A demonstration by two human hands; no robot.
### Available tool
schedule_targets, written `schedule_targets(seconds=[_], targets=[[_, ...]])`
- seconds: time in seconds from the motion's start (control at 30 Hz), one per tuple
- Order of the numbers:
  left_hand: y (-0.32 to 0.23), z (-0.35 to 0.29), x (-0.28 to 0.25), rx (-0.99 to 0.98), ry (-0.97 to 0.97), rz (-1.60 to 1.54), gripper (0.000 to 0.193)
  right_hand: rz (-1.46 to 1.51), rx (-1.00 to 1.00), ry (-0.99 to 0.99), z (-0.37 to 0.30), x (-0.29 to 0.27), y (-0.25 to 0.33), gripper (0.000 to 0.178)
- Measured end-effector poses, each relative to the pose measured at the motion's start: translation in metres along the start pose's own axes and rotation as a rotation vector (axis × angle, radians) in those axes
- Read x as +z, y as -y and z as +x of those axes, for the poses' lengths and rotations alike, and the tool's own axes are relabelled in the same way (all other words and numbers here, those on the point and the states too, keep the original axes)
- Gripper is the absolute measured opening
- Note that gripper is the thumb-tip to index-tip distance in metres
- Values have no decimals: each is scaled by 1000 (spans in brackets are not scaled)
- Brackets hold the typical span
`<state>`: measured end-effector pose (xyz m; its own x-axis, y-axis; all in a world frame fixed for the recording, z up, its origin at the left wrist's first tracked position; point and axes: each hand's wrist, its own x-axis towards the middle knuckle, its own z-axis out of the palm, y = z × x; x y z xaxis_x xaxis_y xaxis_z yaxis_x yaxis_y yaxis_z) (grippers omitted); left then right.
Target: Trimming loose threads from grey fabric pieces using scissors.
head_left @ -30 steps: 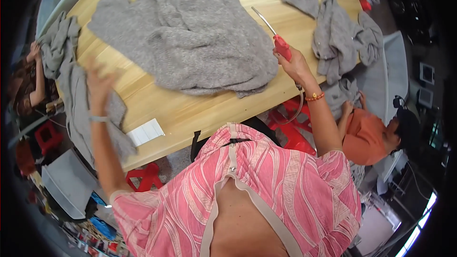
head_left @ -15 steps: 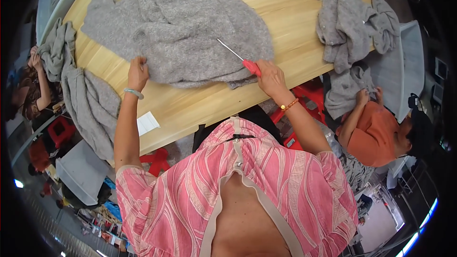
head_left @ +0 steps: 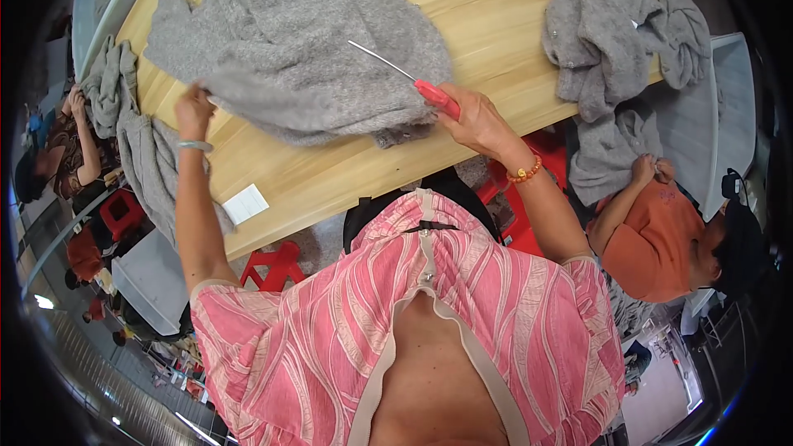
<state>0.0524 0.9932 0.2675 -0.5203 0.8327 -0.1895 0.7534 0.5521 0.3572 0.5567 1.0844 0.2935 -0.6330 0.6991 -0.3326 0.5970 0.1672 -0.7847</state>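
A grey knitted garment lies rumpled on the wooden table in front of me. My left hand is closed on its lower left edge, and the cloth there is lifted and smeared by motion. In my right hand is a red-handled tool with a long thin metal shaft. That shaft points up and to the left over the garment; the exact shape of its tip is too small to tell. My right fingers are near the garment's lower right edge, and whether they also touch the cloth is hidden.
A white paper slip lies near the table's front edge. More grey knitwear is heaped at the right and hangs over the left edge. Co-workers sit on both sides, the right one in an orange top. Red stools stand below.
My left hand has moved left and slightly up, pulling the garment's lower edge with it. My right hand and the tool have shifted slightly; the shaft's tip is farther up and left.
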Motion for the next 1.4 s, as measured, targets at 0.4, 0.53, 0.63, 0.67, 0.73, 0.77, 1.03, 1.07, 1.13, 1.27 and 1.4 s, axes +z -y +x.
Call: schedule_targets(seconds=[0.4,0.53,0.63,0.67,0.73,0.77,1.03,1.07,1.13,1.27,1.4], targets=[[-318,192,-55,671,-187,-710,65,482,16,-293,3,-67,-29,25],[-292,122,50,701,-147,-113,75,371,112,-302,-1,-63,-49,29],[-233,81,98,686,91,-104,54,441,124,-288,-4,-45,-67,33],[-220,61,109,709,89,-11,56,423,154,-254,-10,-45,-69,37],[-206,41,112,781,-15,56,58,415,162,-229,-15,-40,-75,38],[-206,37,110,765,-39,63,59,410,174,-202,-17,-39,-77,39],[-223,30,77,822,-257,4,50,430,162,-290,-13,-56,-72,31],[-224,18,75,893,-168,-18,49,469,200,-278,-14,-68,-62,28],[-225,-8,75,965,-80,-37,48,550,168,-315,-13,-83,-45,23],[-212,-35,91,975,77,114,40,507,56,-317,-4,-121,-15,20],[-188,-37,81,635,78,-234,32,420,-9,-335,10,-152,19,23]])
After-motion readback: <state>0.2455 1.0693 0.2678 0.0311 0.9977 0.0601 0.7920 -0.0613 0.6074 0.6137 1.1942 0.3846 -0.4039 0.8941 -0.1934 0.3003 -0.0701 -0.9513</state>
